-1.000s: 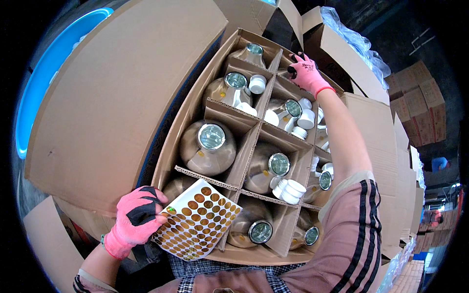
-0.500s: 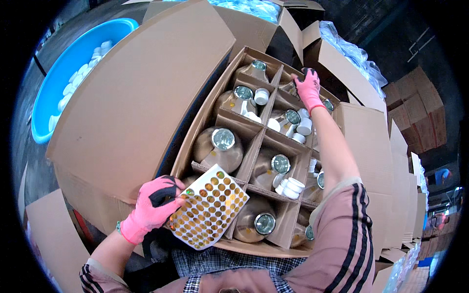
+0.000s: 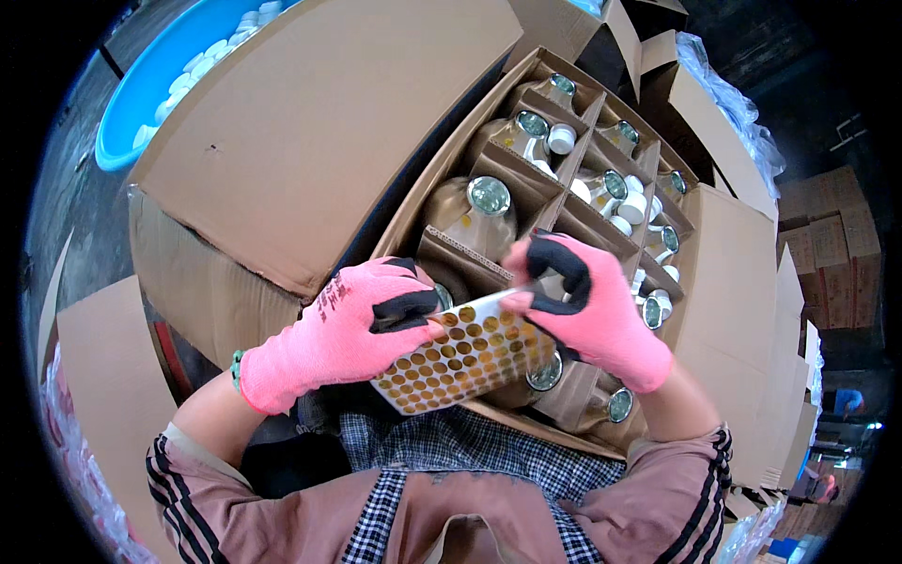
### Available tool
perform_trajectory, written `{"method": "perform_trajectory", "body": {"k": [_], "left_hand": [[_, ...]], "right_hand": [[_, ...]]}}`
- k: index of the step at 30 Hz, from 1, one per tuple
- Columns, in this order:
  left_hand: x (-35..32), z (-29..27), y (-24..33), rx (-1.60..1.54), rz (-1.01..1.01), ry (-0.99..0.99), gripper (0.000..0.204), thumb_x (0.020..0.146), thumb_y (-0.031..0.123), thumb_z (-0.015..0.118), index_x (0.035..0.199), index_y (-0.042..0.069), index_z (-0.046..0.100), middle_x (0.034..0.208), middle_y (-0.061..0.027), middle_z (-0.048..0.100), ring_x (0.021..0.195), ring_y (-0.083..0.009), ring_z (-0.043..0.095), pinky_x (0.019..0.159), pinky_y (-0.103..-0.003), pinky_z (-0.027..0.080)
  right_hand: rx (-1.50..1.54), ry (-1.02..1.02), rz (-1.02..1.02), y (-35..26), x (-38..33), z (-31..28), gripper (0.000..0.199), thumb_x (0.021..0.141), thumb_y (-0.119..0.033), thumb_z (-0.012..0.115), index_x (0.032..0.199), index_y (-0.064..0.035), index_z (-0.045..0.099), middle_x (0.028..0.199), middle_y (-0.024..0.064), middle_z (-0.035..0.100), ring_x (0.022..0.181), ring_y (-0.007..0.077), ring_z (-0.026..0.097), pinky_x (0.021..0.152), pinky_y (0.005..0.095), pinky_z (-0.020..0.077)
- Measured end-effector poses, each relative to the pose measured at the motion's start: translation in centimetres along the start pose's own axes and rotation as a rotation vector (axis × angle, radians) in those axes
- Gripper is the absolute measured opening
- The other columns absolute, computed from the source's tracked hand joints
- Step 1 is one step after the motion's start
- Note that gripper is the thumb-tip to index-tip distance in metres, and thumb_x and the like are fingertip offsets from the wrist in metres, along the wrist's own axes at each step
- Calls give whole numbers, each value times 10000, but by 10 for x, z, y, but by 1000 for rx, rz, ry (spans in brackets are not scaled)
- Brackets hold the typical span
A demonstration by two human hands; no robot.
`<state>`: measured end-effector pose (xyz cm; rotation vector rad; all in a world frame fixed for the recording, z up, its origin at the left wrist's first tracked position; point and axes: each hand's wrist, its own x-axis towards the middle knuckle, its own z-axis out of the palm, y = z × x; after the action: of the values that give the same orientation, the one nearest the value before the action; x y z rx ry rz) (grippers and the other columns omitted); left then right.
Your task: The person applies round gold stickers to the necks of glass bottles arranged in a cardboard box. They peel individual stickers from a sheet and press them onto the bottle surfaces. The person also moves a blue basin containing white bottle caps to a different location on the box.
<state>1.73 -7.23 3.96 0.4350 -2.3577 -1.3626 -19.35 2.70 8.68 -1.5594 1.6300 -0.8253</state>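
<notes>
Pink gloves (image 3: pixel 324 352) cover both hands: the left hand (image 3: pixel 366 315) has thumb and fingers closed on the upper-left edge of a gold sticker sheet (image 3: pixel 460 362); the right hand (image 3: pixel 587 305) curls at its upper-right corner, blur hiding whether it grips. Slanted over the near end of a divided carton (image 3: pixel 458 155), the sheet should be light and bendy, best taken by its plain margin. Bottles (image 3: pixel 470 221) below look smooth and breakable, with white caps (image 3: pixel 632 207) among them; a blue tub (image 3: pixel 122 132) stands farther left.

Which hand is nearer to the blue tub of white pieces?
Left. The left hand grips the sticker sheet, with the tub up and left of it beyond a cardboard flap; the right hand is farther right, by the sheet's upper right corner.
</notes>
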Motion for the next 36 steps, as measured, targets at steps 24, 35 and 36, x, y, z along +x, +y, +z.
{"method": "perform_trajectory", "body": {"k": [24, 35, 36], "left_hand": [[-19, -7, 51, 324, 97, 76, 193, 597, -10, 656, 754, 23, 549, 736, -122, 519, 835, -336, 526, 758, -412, 427], [-20, -4, 55, 296, 137, 100, 199, 588, -25, 645, 756, 22, 549, 742, -118, 521, 836, -331, 523, 750, -401, 427], [-20, -4, 54, 297, 147, 108, 200, 587, -25, 645, 757, 21, 549, 741, -117, 520, 838, -330, 523, 749, -399, 427]], "right_hand": [[-682, 2, -470, -40, -15, 18, 219, 597, -142, 712, 701, -69, 534, 756, 54, 525, 946, 281, 528, 791, 413, 397], [-629, 31, -488, -40, -21, 16, 229, 577, -139, 721, 717, -70, 553, 772, 60, 533, 948, 287, 530, 785, 413, 403], [-624, 23, -491, -39, -21, 16, 230, 575, -137, 720, 713, -69, 549, 771, 63, 532, 946, 288, 530, 784, 414, 404]]}}
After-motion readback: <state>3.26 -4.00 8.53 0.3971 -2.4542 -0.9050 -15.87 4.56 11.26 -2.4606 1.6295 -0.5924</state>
